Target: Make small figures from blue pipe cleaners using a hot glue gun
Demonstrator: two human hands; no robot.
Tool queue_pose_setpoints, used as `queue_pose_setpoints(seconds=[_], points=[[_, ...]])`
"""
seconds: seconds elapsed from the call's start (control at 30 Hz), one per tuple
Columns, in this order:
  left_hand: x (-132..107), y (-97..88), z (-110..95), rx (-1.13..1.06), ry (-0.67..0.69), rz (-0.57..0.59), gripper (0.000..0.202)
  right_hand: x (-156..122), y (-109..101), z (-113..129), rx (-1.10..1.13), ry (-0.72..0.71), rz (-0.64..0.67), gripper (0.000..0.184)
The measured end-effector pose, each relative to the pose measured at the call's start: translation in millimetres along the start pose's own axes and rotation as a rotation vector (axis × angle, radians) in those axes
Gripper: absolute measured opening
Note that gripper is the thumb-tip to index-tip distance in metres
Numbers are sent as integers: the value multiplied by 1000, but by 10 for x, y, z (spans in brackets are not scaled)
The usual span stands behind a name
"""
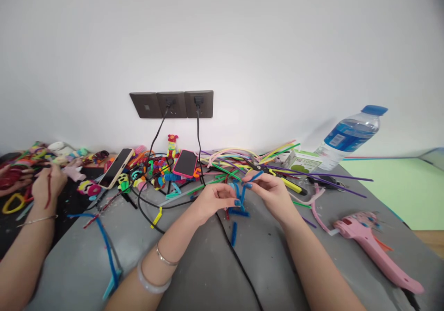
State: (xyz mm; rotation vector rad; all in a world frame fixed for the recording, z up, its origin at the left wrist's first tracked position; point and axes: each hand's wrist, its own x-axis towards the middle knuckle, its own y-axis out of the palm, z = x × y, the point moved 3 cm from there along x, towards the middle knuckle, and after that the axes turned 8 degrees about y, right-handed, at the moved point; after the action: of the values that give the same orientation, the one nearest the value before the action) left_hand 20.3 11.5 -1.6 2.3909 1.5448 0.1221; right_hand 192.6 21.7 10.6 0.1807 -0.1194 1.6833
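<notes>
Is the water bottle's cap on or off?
On: a blue cap covers the top of the water bottle.

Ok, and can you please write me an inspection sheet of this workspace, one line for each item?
Surface: grey table, scuffed, with pale marks.
Job's things: blue pipe cleaner, bent, held above the table; short blue piece lies under it.
Clutter: loose pipe cleaners, cutters, phone in pink case, phone in pale case, pink glue gun, tilted water bottle.
Fingers: left hand and right hand both pinch the blue pipe cleaner.
Cables: black cables run from the wall sockets across the table.
Surroundings: white wall; co-worker's hand at far left.
</notes>
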Motion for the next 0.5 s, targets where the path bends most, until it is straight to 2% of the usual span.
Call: queue_pose_setpoints(seconds=[0.1,0.2,0.3,0.5], points=[[-27,19,19,2,-101,78,42,-10,20,50,-21,-25,62,18],[-48,28,21,4,-191,95,43,-12,26,66,-30,-16,107,17],[-57,29,-3,24,-224,79,43,-11,29,60,-23,39,168,19],[-69,9,5,76,-284,136,43,-37,63,66,-13,104,297,22]])
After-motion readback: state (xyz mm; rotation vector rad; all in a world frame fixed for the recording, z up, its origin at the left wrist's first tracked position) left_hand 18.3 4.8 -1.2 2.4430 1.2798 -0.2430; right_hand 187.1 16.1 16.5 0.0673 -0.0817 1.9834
